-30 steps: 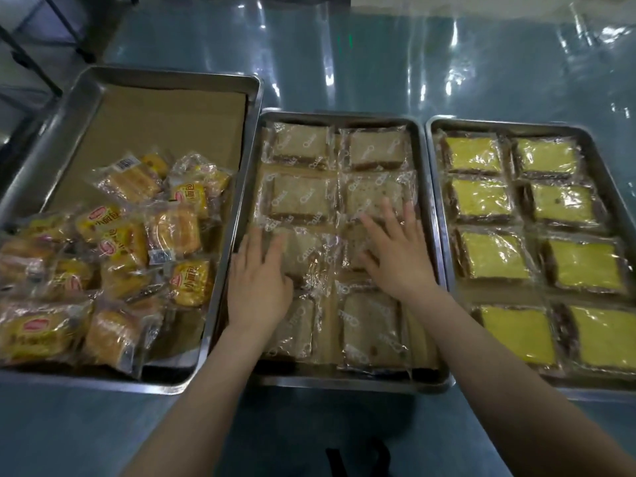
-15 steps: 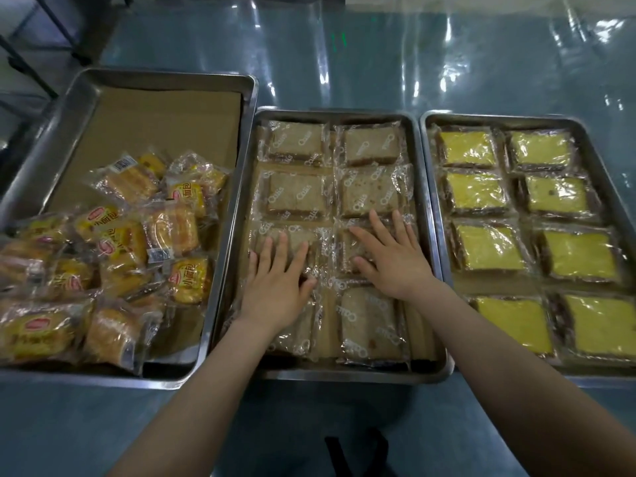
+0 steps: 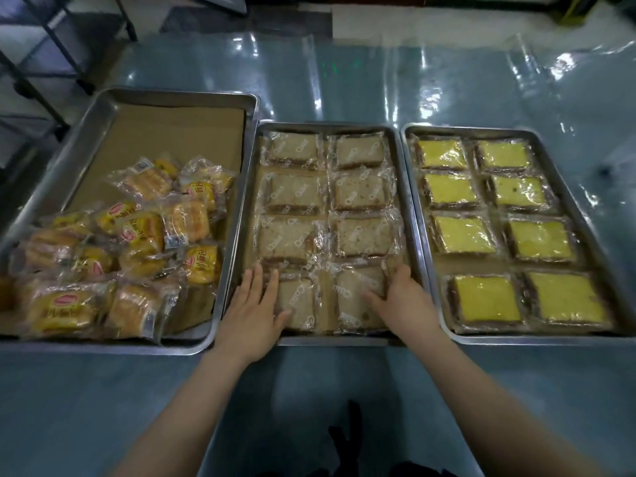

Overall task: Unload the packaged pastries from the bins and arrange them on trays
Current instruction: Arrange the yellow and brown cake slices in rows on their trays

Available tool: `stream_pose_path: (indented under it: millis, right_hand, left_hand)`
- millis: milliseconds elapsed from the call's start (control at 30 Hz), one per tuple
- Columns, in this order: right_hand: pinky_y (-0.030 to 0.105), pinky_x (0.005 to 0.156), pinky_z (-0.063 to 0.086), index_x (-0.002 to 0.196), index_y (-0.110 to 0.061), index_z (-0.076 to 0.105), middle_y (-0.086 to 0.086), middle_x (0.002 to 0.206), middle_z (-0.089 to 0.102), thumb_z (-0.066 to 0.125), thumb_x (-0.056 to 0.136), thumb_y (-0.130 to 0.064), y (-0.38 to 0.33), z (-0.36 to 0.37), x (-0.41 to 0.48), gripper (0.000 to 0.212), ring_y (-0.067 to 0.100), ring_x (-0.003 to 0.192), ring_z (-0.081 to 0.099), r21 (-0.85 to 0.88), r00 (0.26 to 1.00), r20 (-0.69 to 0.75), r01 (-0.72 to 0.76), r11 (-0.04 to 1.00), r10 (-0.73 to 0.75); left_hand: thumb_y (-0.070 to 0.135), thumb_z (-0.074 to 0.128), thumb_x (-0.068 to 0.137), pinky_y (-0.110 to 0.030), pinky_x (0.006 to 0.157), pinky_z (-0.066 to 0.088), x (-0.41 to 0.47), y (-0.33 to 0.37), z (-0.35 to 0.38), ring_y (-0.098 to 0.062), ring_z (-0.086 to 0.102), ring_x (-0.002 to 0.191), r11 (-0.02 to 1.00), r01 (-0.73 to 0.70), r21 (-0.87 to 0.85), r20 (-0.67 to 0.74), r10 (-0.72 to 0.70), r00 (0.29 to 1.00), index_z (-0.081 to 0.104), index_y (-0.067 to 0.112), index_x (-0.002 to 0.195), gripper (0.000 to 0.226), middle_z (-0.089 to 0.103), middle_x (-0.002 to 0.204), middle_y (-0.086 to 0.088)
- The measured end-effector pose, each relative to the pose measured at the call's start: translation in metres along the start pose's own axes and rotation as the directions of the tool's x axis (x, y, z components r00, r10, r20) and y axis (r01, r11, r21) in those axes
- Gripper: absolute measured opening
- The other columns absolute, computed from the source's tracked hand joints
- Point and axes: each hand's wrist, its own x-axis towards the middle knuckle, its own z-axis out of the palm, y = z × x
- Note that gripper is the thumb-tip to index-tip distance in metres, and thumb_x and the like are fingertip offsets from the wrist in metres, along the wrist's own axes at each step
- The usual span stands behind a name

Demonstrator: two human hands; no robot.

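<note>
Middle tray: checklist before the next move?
1. Middle tray filled, four rows of two: ok.
2. Left hand flat on front left packet: ok.
3. Right hand holds front right packet: ok.
4. Both packets straight: cannot tell, hands cover them.
5. Left tray buns arranged: not ok, loose pile.
6. Right tray cakes in rows: ok.
</note>
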Motion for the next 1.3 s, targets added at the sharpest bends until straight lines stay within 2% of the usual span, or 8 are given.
stream_pose_path:
  millis: [267, 400, 500, 633, 767, 1000, 1167, 1300]
  right_hand:
    - [0.026, 0.046, 0.038, 0.069, -0.019, 0.054, -0.004, 0.061, 0.059, 0.073, 0.076, -0.042, 0.001, -0.009, -0.006, 0.031, 0.012, 0.055, 0.056, 0.400, 0.976, 0.158, -0.202, 0.894, 0.149]
    - [0.026, 0.049, 0.045, 0.082, -0.017, 0.056, 0.002, 0.071, 0.061, 0.072, 0.081, -0.016, 0.009, -0.009, -0.015, 0.016, 0.011, 0.052, 0.057, 0.790, 0.966, 0.199, -0.257, 0.556, 0.164]
    - [0.016, 0.046, 0.044, 0.097, -0.019, 0.058, -0.006, 0.080, 0.064, 0.071, 0.083, -0.013, 0.010, -0.017, -0.020, 0.020, -0.003, 0.056, 0.061, 0.831, 0.988, 0.061, -0.128, 0.542, 0.140]
    - [0.031, 0.066, 0.056, 0.090, -0.031, 0.058, -0.006, 0.091, 0.069, 0.057, 0.089, -0.008, 0.001, -0.044, -0.012, 0.022, 0.014, 0.087, 0.067, 0.684, 0.997, -0.068, 0.066, 0.726, -0.027]
    - [0.034, 0.070, 0.049, 0.114, -0.027, 0.055, 0.000, 0.100, 0.063, 0.043, 0.089, -0.014, -0.015, -0.058, 0.004, 0.031, 0.019, 0.086, 0.059, 0.199, 0.987, 0.010, 0.156, 0.967, -0.161]
    - [0.049, 0.098, 0.025, 0.121, -0.024, 0.047, 0.003, 0.122, 0.051, 0.050, 0.085, -0.032, -0.034, -0.034, 0.017, 0.037, 0.026, 0.119, 0.043, -0.399, 0.923, 0.121, 0.383, 0.833, -0.366]
    - [0.057, 0.113, -0.006, 0.149, -0.038, 0.002, 0.001, 0.159, -0.016, 0.049, 0.089, -0.054, -0.017, 0.005, -0.001, 0.078, 0.026, 0.145, -0.015, -0.309, 0.897, 0.072, 0.436, 0.845, -0.436]
    - [0.055, 0.111, -0.014, 0.147, -0.045, -0.005, -0.001, 0.155, -0.028, 0.047, 0.085, -0.068, -0.011, 0.020, 0.001, 0.085, 0.025, 0.143, -0.022, -0.258, 0.899, 0.220, 0.429, 0.866, -0.379]
  left_hand:
    - [0.061, 0.029, 0.091, -0.038, 0.111, -0.008, 0.005, -0.002, -0.002, -0.020, -0.032, 0.134, 0.999, -0.024, -0.024, 0.104, 0.027, 0.994, -0.016, 0.032, 0.146, 0.077, -0.030, 0.150, -0.008]
    - [0.061, 0.032, 0.091, -0.044, 0.112, -0.010, 0.005, 0.005, -0.002, -0.032, -0.030, 0.135, 0.998, 0.016, -0.054, 0.149, -0.007, 0.989, -0.011, 0.042, 0.145, 0.072, -0.030, 0.151, -0.004]
    - [0.063, 0.028, 0.091, -0.046, 0.112, -0.008, 0.004, 0.009, 0.001, -0.038, -0.027, 0.136, 0.999, 0.025, -0.031, 0.144, -0.020, 0.989, -0.013, 0.043, 0.145, 0.070, -0.030, 0.151, -0.003]
    - [0.063, 0.025, 0.091, -0.046, 0.113, -0.004, -0.001, 0.008, 0.006, -0.036, -0.024, 0.138, 1.000, 0.010, -0.030, 0.073, -0.008, 0.997, -0.013, 0.043, 0.144, 0.069, -0.027, 0.152, -0.002]
    - [0.065, 0.024, 0.089, -0.049, 0.113, 0.005, -0.003, 0.007, 0.009, -0.030, -0.022, 0.140, 0.998, 0.008, -0.060, 0.033, -0.007, 0.999, -0.013, 0.046, 0.143, 0.067, -0.029, 0.151, 0.006]
    - [0.065, 0.022, 0.089, -0.049, 0.113, 0.002, -0.001, 0.007, 0.007, -0.029, -0.027, 0.138, 0.999, 0.023, -0.038, 0.083, -0.020, 0.996, -0.017, 0.048, 0.141, 0.067, -0.031, 0.149, 0.005]
    - [0.063, 0.021, 0.091, -0.046, 0.113, -0.004, -0.003, 0.010, 0.003, -0.029, -0.029, 0.137, 1.000, 0.023, -0.008, 0.085, -0.022, 0.996, -0.016, 0.045, 0.143, 0.066, -0.028, 0.152, 0.001]
    - [0.063, 0.018, 0.091, -0.043, 0.111, -0.012, -0.004, 0.010, 0.003, -0.024, -0.036, 0.132, 0.998, 0.002, 0.058, 0.052, -0.005, 0.999, -0.018, 0.041, 0.143, 0.066, -0.031, 0.150, -0.003]
